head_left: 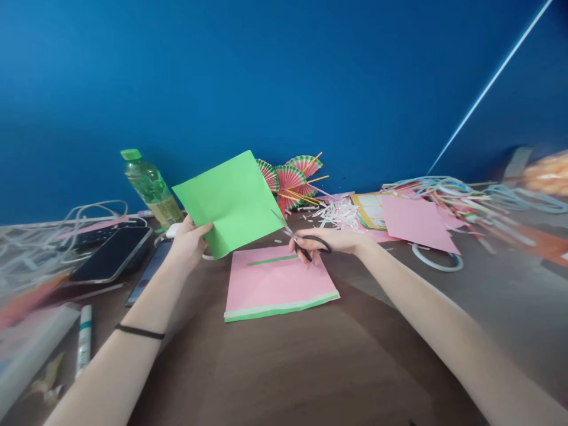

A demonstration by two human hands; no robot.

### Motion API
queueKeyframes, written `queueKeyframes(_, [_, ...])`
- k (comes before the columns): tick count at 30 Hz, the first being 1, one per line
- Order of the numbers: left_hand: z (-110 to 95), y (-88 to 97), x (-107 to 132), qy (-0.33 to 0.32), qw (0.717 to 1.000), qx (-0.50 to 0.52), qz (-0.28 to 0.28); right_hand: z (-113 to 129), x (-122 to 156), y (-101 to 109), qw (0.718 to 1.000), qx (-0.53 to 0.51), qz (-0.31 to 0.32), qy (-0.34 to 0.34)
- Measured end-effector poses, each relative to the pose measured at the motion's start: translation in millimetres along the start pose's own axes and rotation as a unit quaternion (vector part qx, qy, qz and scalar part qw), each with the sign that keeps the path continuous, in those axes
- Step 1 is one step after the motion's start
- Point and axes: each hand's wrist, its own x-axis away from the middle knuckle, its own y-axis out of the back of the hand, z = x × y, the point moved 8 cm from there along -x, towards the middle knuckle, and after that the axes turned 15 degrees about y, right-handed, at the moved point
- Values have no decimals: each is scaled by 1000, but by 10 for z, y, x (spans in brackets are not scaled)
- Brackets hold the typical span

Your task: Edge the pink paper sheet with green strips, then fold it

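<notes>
My left hand [191, 242] pinches the lower left edge of a bright green sheet of paper [231, 201], holding it tilted above the table. In my right hand [317, 242] is a pair of scissors with black handles [320, 242]. The scissor blades point up and left, at the sheet's right edge; whether they touch it I cannot tell. Below both hands lies a pink sheet of paper [270, 281] with a green and pale strip along its near edge. A narrow green strip [273, 260] rests on the pink sheet.
A green-capped bottle [151, 183] leans by the blue wall. Folded paper fans [290, 180] on orange sticks and white paper shreds [337, 213] sit behind. Phones [113, 254], cables and a marker [84, 337] are at left. Pink paper [417, 222] and coloured strips lie right.
</notes>
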Motion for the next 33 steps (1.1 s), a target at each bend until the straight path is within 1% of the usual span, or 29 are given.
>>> queueKeyframes(4, [7, -8, -6, -4, 1000, -5, 3, 25, -19, 2, 999, -21, -25, 9])
queueKeyframes(7, [0, -34, 9, -9, 1000, -3, 8, 25, -31, 0, 999, -26, -28, 17])
queueKeyframes(11, [13, -58, 32, 1, 1000, 5, 13, -6, -62, -1, 999, -30, -34, 23])
queueKeyframes(17, [16, -52, 29, -5, 1000, -6, 17, -5, -77, 84, 995, -28, -84, 41])
queueKeyframes(20, [29, -68, 38, 5, 1000, -4, 17, -13, -77, 78, 996, -24, -83, 35])
queueKeyframes(23, [35, -95, 62, 11, 1000, -12, 16, -27, -90, 60, 996, -13, -79, 31])
queueKeyframes(29, [40, -110, 66, 7, 999, -25, 24, -39, -119, 116, 991, 25, -121, 41])
queueKeyframes(33, [43, -110, 57, 1, 999, -26, 31, -47, -130, 123, 990, 51, -126, 46])
